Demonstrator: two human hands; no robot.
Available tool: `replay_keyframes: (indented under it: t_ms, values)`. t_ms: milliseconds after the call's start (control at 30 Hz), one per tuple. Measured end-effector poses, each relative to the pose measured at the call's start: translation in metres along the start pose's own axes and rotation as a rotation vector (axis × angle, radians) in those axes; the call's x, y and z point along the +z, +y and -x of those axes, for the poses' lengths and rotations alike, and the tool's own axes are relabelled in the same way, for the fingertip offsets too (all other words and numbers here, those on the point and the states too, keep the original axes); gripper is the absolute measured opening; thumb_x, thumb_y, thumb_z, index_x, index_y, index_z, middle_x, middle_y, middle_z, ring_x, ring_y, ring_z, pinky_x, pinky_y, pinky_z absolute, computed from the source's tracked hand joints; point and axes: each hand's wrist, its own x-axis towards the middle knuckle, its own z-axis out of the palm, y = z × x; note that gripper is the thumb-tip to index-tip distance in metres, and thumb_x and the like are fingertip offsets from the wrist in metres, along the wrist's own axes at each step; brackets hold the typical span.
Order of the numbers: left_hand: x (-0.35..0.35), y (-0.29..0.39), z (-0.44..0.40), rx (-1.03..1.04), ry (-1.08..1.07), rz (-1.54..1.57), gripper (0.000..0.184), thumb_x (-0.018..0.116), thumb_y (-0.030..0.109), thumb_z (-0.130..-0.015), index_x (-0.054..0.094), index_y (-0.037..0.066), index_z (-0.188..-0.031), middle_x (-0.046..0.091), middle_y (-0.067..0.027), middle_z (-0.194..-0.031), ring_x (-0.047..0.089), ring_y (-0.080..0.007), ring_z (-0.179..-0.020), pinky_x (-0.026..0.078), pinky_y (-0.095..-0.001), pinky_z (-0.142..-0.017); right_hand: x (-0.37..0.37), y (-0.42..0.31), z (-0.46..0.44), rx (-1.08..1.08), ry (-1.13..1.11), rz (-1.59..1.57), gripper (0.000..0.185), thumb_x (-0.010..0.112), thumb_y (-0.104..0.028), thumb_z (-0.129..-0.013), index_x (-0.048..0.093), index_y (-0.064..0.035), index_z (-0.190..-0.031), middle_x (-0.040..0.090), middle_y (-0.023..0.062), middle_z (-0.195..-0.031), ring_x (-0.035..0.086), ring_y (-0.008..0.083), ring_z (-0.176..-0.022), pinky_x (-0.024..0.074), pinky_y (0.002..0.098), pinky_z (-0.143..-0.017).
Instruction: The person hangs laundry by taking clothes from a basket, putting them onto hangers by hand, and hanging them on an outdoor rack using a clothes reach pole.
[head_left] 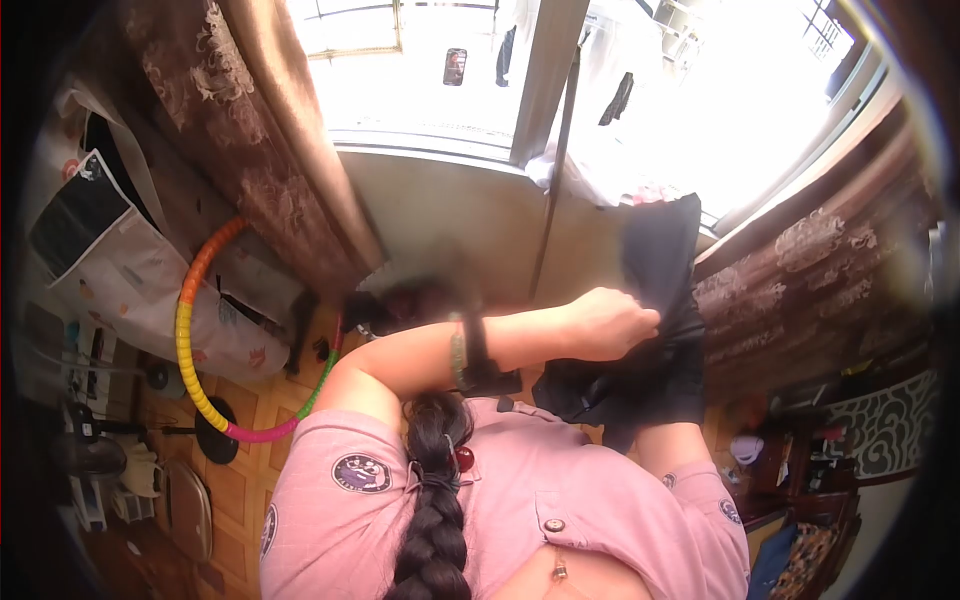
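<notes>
A black cloth garment (665,290) hangs in front of my chest on the right, its upper end raised toward the window and its lower folds bunched. My left hand (618,325) reaches across from the left, its fingers closed on the black cloth. On that forearm are a black strap with a dark block (488,370) and a green beaded bracelet (458,355). The cloth covers my right arm beyond the upper arm (672,445), and my right hand is hidden.
Bright windows (420,90) stand ahead, between patterned brown curtains (250,110). A thin pole (556,190) leans before them. At left are a multicoloured hoop (186,340), a light fabric cover (150,290) and a fan (95,450). Dark shelving (800,480) stands at right.
</notes>
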Motion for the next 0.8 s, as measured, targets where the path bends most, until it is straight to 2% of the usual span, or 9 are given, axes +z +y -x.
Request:
replay_keyframes:
  t_ms: [100, 167, 267, 333, 400, 533, 633, 733, 800]
  values:
    - [-0.011, -0.005, 0.015, -0.179, -0.077, 0.036, 0.029, 0.054, 0.027, -0.091, 0.051, 0.001, -0.078, 0.06, -0.0217, -0.068, 0.061, -0.0411, -0.068, 0.048, -0.0478, -0.061, 0.001, -0.001, -0.024, -0.071, 0.034, 0.032, 0.012, 0.053, -0.003, -0.086, 0.061, 0.0036, -0.09, 0.064, 0.0049, -0.08, 0.058, 0.0133, -0.072, 0.0496, 0.0322, -0.071]
    - [-0.017, 0.006, 0.025, -0.344, -0.245, -0.193, 0.031, 0.056, 0.029, -0.088, 0.053, 0.0, -0.079, 0.061, -0.0202, -0.066, 0.062, -0.041, -0.069, 0.05, -0.0465, -0.064, -0.003, -0.002, -0.031, -0.098, 0.043, 0.04, 0.011, 0.053, -0.003, -0.086, 0.061, 0.0036, -0.09, 0.064, 0.0049, -0.08, 0.058, 0.0133, -0.072, 0.0496, 0.0322, -0.071]
    - [-0.01, 0.033, 0.041, -0.137, -0.296, 0.268, 0.066, 0.072, 0.018, -0.071, 0.044, 0.003, -0.129, 0.054, -0.0281, -0.117, 0.056, -0.0401, -0.108, 0.046, -0.0461, -0.09, -0.005, -0.004, -0.026, -0.073, 0.032, 0.036, 0.011, 0.053, -0.003, -0.086, 0.061, 0.0035, -0.09, 0.064, 0.0048, -0.08, 0.058, 0.0133, -0.072, 0.0496, 0.0322, -0.071]
    - [0.002, 0.047, 0.037, -0.065, -0.282, 0.157, 0.094, 0.076, 0.01, -0.065, 0.025, 0.009, -0.144, 0.039, -0.027, -0.134, 0.043, -0.0423, -0.122, 0.04, -0.0472, -0.099, -0.002, -0.001, -0.023, -0.035, 0.016, 0.015, 0.011, 0.053, -0.003, -0.085, 0.061, 0.0035, -0.09, 0.064, 0.0048, -0.08, 0.058, 0.0134, -0.072, 0.0496, 0.0322, -0.071]
    - [0.024, 0.044, 0.03, -0.112, -0.233, 0.222, 0.092, 0.074, 0.006, -0.065, 0.028, 0.011, -0.144, 0.04, -0.0255, -0.132, 0.043, -0.0434, -0.121, 0.04, -0.0462, -0.099, 0.0, 0.002, -0.011, 0.004, -0.017, 0.005, 0.011, 0.053, -0.003, -0.085, 0.061, 0.0035, -0.09, 0.064, 0.0047, -0.08, 0.058, 0.0134, -0.072, 0.0495, 0.0323, -0.071]
    - [0.052, 0.028, 0.016, -0.103, -0.066, 0.062, 0.07, 0.064, -0.001, -0.067, 0.044, 0.006, -0.134, 0.051, -0.0226, -0.119, 0.054, -0.0359, -0.107, 0.046, -0.0426, -0.09, 0.004, 0.006, 0.005, 0.063, -0.07, -0.02, 0.011, 0.053, -0.003, -0.085, 0.061, 0.0035, -0.09, 0.064, 0.0047, -0.08, 0.057, 0.0134, -0.072, 0.0495, 0.0323, -0.071]
    - [0.05, 0.011, 0.01, -0.028, 0.042, 0.084, 0.025, 0.059, 0.003, -0.067, 0.063, 0.002, -0.092, 0.063, -0.0172, -0.079, 0.063, -0.0342, -0.079, 0.051, -0.0418, -0.074, 0.01, 0.011, 0.01, 0.097, -0.123, -0.06, 0.011, 0.054, -0.003, -0.085, 0.061, 0.0034, -0.09, 0.064, 0.0046, -0.08, 0.057, 0.0134, -0.072, 0.0495, 0.0323, -0.071]
    - [0.024, -0.002, -0.008, -0.245, -0.081, -0.08, 0.018, 0.058, 0.006, -0.065, 0.067, 0.005, -0.081, 0.064, -0.0175, -0.077, 0.064, -0.0345, -0.078, 0.051, -0.0425, -0.073, 0.018, 0.025, 0.023, 0.16, -0.2, -0.103, 0.011, 0.054, -0.003, -0.085, 0.061, 0.0034, -0.09, 0.064, 0.0045, -0.08, 0.057, 0.0134, -0.071, 0.0495, 0.0323, -0.071]
    - [0.023, -0.048, -0.011, -0.287, 0.037, -0.034, 0.015, 0.055, 0.005, -0.063, 0.066, 0.006, -0.073, 0.064, -0.0166, -0.076, 0.065, -0.0323, -0.078, 0.051, -0.0422, -0.07, 0.025, 0.037, 0.04, 0.222, -0.277, -0.138, 0.011, 0.054, -0.003, -0.085, 0.061, 0.0034, -0.09, 0.064, 0.0045, -0.08, 0.057, 0.0135, -0.071, 0.0494, 0.0323, -0.071]
